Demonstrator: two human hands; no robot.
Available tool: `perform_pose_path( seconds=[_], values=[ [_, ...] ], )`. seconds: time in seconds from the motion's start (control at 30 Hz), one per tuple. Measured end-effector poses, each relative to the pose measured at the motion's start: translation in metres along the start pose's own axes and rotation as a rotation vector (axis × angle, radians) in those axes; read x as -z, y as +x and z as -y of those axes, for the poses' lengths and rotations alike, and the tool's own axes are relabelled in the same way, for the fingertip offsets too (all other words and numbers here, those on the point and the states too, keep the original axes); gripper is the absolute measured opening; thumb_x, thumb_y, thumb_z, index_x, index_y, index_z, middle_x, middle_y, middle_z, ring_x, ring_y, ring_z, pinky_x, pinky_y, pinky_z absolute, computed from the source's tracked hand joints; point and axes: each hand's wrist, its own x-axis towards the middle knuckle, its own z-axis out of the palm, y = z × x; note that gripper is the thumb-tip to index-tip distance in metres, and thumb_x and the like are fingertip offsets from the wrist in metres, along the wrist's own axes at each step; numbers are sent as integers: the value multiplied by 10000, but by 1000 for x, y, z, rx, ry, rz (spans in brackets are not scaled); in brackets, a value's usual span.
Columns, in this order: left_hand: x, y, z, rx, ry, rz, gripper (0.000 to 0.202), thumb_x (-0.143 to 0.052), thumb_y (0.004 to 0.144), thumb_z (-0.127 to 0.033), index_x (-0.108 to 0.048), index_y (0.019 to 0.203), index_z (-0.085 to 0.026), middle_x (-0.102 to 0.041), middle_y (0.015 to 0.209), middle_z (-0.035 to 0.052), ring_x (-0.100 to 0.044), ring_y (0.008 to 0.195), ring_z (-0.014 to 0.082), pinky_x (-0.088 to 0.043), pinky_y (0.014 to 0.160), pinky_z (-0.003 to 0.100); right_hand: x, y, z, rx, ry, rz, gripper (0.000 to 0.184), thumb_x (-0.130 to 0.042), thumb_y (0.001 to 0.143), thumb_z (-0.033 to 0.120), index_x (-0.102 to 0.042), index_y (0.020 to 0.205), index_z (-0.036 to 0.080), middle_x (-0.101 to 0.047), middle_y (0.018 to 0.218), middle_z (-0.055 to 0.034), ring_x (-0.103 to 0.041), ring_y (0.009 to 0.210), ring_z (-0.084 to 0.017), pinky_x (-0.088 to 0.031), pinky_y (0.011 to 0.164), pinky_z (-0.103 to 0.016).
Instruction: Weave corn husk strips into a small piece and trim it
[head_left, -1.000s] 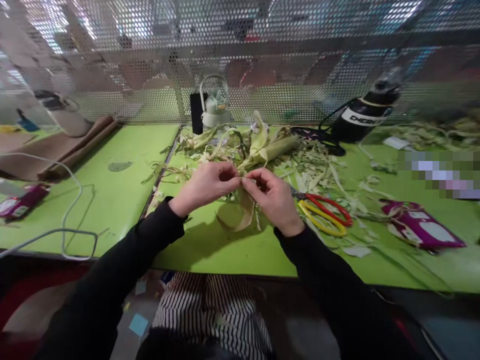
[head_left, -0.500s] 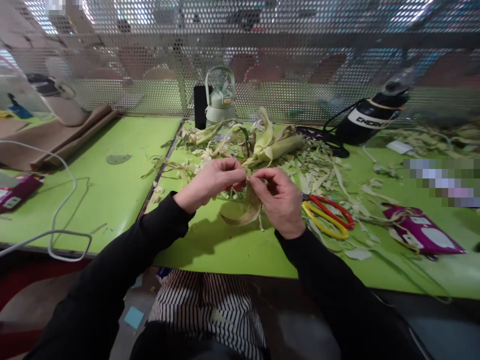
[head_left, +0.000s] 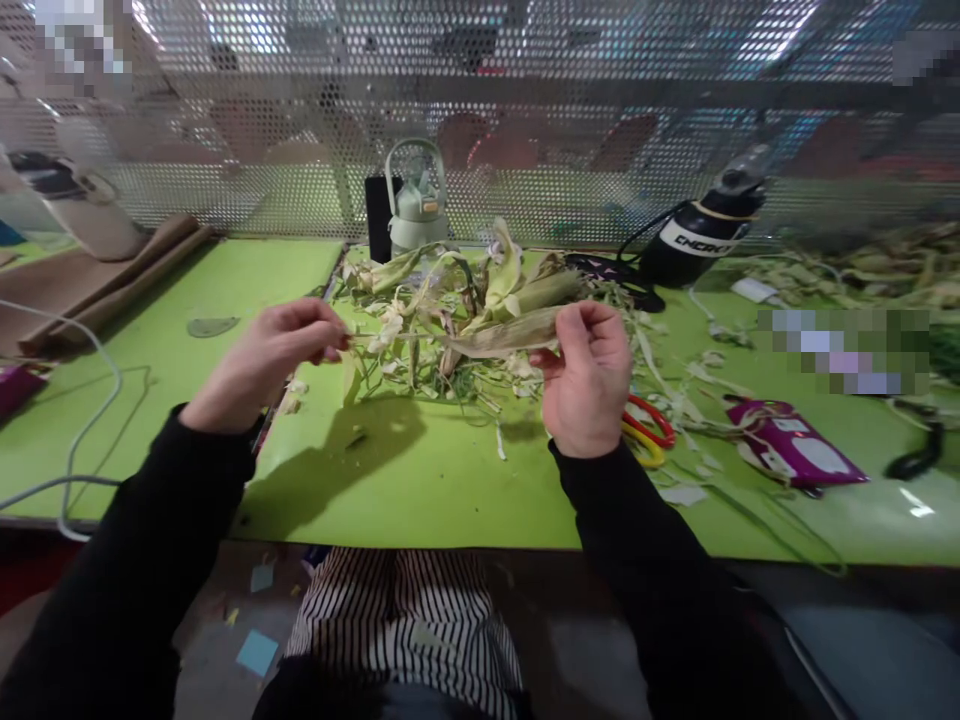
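A dry, pale corn husk [head_left: 502,336] hangs in the air, its broad end pinched between the thumb and fingers of my right hand [head_left: 586,375]. On the other side, my left hand [head_left: 281,345] is closed in a pinch on a thin strand of husk. The strand runs toward the broad piece; whether the two are joined I cannot make out. Behind and below lies a heap of husk leaves and shreds [head_left: 405,365], with a larger corn husk bundle [head_left: 514,285] on top. Scissors with red and yellow handles [head_left: 649,425] lie partly hidden behind my right hand.
A green bottle [head_left: 417,212] and a dark phone [head_left: 378,220] stand at the back against a perforated metal screen [head_left: 285,180]. A black bottle [head_left: 694,243] leans at the right. A purple packet [head_left: 802,445] lies right, a white cable [head_left: 105,410] left, on the green table [head_left: 442,500].
My hands have moved apart, the left one to the left and the right one slightly right. The husk that hung down between them is now stretched out sideways. The view has shifted a little right.
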Motion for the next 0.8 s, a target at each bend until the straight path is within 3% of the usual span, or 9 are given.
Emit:
perform_pose_path(
  seconds=[0.1, 0.3, 0.33, 0.4, 0.5, 0.57, 0.67, 0.73, 0.8],
  values=[
    [32, 0, 8, 64, -77, -223, 57, -682, 780, -182, -644, 737, -182, -632, 694, -46, -536, 663, 56, -451, 696, 202, -1, 0, 2, -8, 24, -7, 342, -792, 765, 499, -565, 859, 262, -576, 805, 42, -527, 585, -74, -470, 461, -205],
    [93, 23, 34, 19, 154, -862, 119, -674, 652, -242, -575, 705, -204, -604, 719, -30, -560, 674, 116, -435, 609, 265, 2, 5, 3, 39, 10, -39, 323, -770, 791, 494, -551, 867, 268, -562, 809, 38, -553, 629, -85, -447, 455, -194],
    [100, 28, 38, 5, 163, -939, 123, -636, 689, -269, -522, 684, -224, -574, 686, -30, -537, 661, 123, -414, 596, 272, 2, 6, 4, 43, 10, -40, 318, -767, 797, 491, -549, 867, 270, -561, 807, 38, -552, 626, -86, -453, 460, -197],
    [106, 32, 43, 15, 216, -936, 214, -640, 749, -359, -481, 657, -249, -552, 619, -27, -518, 674, 160, -387, 594, 297, 2, 6, 6, 31, -5, -22, 312, -777, 794, 484, -558, 862, 271, -568, 801, 35, -549, 618, -88, -467, 470, -206],
    [89, 25, 31, 91, 491, -719, 359, -709, 772, -535, -538, 669, -237, -523, 608, -37, -461, 688, 160, -352, 657, 312, 0, 2, 8, -22, -62, 66, 320, -814, 753, 494, -610, 843, 265, -604, 796, 30, -539, 598, -90, -487, 487, -224],
    [60, 16, 13, 9, 526, -548, 348, -731, 784, -556, -597, 796, -235, -585, 759, -48, -457, 735, 139, -353, 688, 295, -3, -5, 9, -56, -99, 164, 320, -829, 733, 505, -652, 838, 260, -633, 787, 32, -538, 592, -92, -502, 503, -232],
    [4, 5, -12, -35, 243, -78, 354, -684, 861, -480, -672, 1094, -214, -677, 994, 9, -527, 730, 115, -402, 656, 279, -8, -15, 8, -88, -155, 328, 278, -829, 747, 470, -699, 845, 244, -666, 775, 31, -556, 617, -95, -518, 544, -234],
    [-33, 4, -19, -62, 196, 327, 375, -657, 880, -506, -696, 1084, -193, -705, 1027, 48, -594, 785, 131, -436, 673, 274, -9, -20, 8, -108, -188, 415, 245, -816, 774, 433, -715, 876, 235, -672, 774, 28, -566, 635, -98, -522, 569, -237],
    [-63, 6, -15, -86, 213, 549, 311, -721, 831, -477, -704, 932, -183, -697, 897, 17, -589, 744, 118, -424, 666, 258, -9, -22, 7, -132, -192, 449, 266, -819, 775, 412, -716, 944, 234, -666, 780, 31, -572, 651, -98, -520, 590, -238]
  ],
)
